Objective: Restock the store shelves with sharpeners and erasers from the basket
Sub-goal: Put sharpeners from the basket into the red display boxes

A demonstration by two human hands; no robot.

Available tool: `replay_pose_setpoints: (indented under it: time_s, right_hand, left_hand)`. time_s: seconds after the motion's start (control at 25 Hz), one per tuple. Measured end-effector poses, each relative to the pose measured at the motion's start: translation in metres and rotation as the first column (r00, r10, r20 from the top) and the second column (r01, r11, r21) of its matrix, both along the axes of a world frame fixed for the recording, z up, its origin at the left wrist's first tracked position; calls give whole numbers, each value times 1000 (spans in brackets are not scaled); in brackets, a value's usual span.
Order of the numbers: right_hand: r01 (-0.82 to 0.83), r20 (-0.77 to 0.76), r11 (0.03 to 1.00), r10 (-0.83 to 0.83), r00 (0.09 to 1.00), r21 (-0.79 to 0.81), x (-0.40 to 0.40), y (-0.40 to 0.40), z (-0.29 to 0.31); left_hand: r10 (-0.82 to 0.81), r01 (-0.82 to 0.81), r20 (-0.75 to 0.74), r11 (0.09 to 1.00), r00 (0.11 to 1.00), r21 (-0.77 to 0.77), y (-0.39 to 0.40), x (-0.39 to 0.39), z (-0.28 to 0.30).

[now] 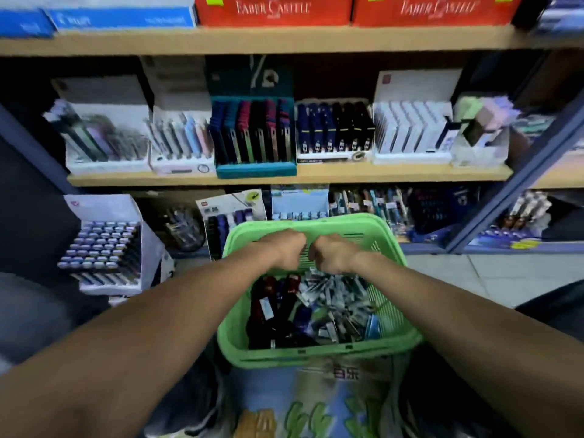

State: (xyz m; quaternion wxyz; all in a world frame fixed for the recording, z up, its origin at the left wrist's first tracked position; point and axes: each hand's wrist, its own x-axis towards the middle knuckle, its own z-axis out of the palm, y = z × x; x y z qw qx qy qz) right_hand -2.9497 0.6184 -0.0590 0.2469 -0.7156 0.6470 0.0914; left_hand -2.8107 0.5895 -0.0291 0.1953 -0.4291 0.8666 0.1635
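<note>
A green plastic basket [319,354] sits low in the middle of the view, in front of the shelves. It holds a heap of small packaged stationery [316,314], dark packs on the left and silvery ones on the right. My left hand [284,249] and my right hand [331,252] are side by side at the basket's far rim, fingers curled over it. The picture is blurred, so I cannot tell single sharpeners or erasers apart.
A wooden middle shelf [316,175] carries display boxes, among them a teal tray [256,137]. Below it stand more displays, with a white marker stand [104,245] at the left. Red boxes [271,9] fill the top shelf. A printed carton [316,403] lies under the basket.
</note>
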Motion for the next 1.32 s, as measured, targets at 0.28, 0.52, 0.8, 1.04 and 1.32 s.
replay_pose_setpoints:
  time_s: [0.28,0.52,0.8,1.04,1.32]
  right_hand:
    - [-123,75,986,114,991,116,25,-13,-110]
    - [-261,-57,965,261,964,5,43,-26,-178]
    - [-278,-135,957,265,955,-88,44,-21,-202]
    - [7,352,995,-41,935,97,16,-34,-165]
    - [90,622,938,-293,726,336,-41,-30,-39]
  left_hand:
    - [82,-101,141,986,987,136,-15,29,-114]
    - [154,-190,202,966,967,176,-17,34,-187]
    - [114,-102,304,993,946,-54,-12,32,-215]
    - [283,-282,-9,956,959,80,-27,33,-181]
    - [593,-333,-352,748,724,574,-46,41,-56]
